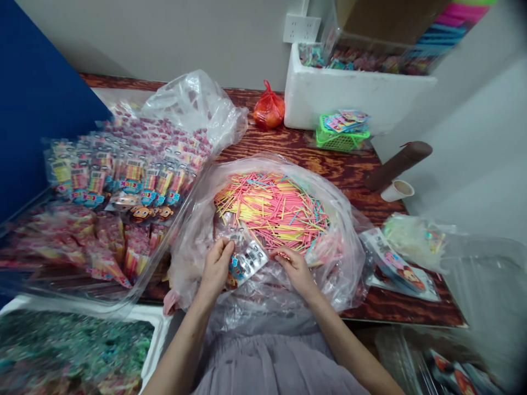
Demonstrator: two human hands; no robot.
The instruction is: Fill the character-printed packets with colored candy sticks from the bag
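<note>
Pinches a clear printed packet (252,262) between thumb and fingers of the left hand (217,264), just below the centre of the frame. Holds the right hand (294,267) just beside the packet's right end, with thumb and fingertips drawn together on a few thin sticks (282,255), pink ends showing. Above both hands, mid-frame, a heap of pink, yellow and blue sticks (274,206) in a large translucent plastic bag (343,206), opened wide on a dark red wood-grained table (349,170). At left, many filled packets (135,175) in a clear tray (158,260). At lower left, a white foam box (158,336) with blurred greenish contents. Towards the top, a knotted red bag (268,109), a green basket (340,142) of printed cards and a larger foam box (354,96). At right, a brown flask (397,164), a paper cup (397,190) and more printed packaging (401,266).
</note>
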